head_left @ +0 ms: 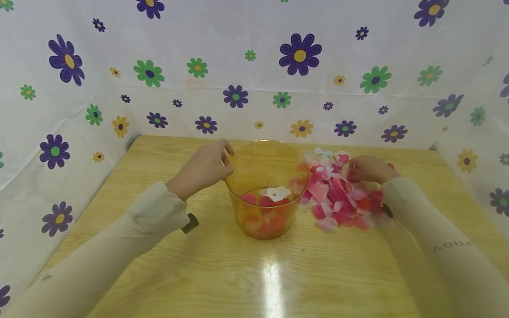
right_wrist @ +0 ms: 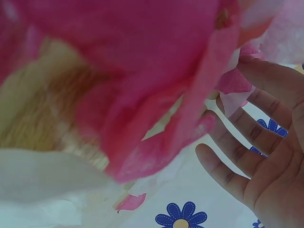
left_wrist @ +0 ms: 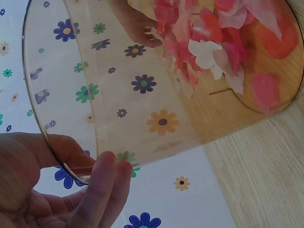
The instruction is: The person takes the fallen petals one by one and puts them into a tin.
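A clear amber plastic bucket point(head_left: 265, 216) stands upright on the table with several pink and red petals and a white petal point(head_left: 277, 193) inside. My left hand point(head_left: 204, 168) pinches its rim on the left side, thumb and fingers on either side of the wall in the left wrist view. To the bucket's right lies a heap of pink, red and white fabric petals point(head_left: 336, 198). My right hand point(head_left: 370, 169) is at the heap's far right side. Its fingers point(right_wrist: 232, 147) are spread and loosely bent, touching pink petals point(right_wrist: 235, 81) near the thumb. Close petals hide part of that view.
The wooden table point(head_left: 222, 278) carries the bucket and the heap. A white cloth point(head_left: 254, 39) with purple, green and yellow flowers hangs behind and at both sides. A pale petal piece point(head_left: 324, 152) lies at the heap's back edge.
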{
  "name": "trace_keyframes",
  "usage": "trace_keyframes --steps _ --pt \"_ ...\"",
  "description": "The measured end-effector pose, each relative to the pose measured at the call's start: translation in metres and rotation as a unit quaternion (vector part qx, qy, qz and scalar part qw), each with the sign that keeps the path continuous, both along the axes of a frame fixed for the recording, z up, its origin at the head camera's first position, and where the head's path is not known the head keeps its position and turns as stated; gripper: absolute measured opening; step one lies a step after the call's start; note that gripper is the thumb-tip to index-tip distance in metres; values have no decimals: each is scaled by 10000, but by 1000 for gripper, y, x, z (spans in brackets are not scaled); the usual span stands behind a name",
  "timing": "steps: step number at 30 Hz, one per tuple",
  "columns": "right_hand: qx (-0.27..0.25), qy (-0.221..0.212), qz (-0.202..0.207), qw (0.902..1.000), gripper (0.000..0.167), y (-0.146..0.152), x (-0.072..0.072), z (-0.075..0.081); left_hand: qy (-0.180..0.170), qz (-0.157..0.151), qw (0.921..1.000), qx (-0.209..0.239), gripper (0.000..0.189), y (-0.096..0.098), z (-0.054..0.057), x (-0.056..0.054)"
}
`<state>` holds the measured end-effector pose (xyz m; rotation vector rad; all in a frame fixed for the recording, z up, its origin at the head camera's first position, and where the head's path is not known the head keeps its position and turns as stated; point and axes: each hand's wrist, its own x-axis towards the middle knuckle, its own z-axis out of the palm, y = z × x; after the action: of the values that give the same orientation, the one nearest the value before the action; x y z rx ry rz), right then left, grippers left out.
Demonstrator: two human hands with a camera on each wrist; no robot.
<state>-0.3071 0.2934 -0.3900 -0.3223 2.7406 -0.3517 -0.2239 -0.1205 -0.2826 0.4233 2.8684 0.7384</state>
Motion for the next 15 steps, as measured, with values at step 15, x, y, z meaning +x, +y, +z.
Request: trace_keyframes --steps 15 --pt "-573 -337 -174 9976 20 4 3 8 -40 -22 9993 367 32 0 -9 -5"
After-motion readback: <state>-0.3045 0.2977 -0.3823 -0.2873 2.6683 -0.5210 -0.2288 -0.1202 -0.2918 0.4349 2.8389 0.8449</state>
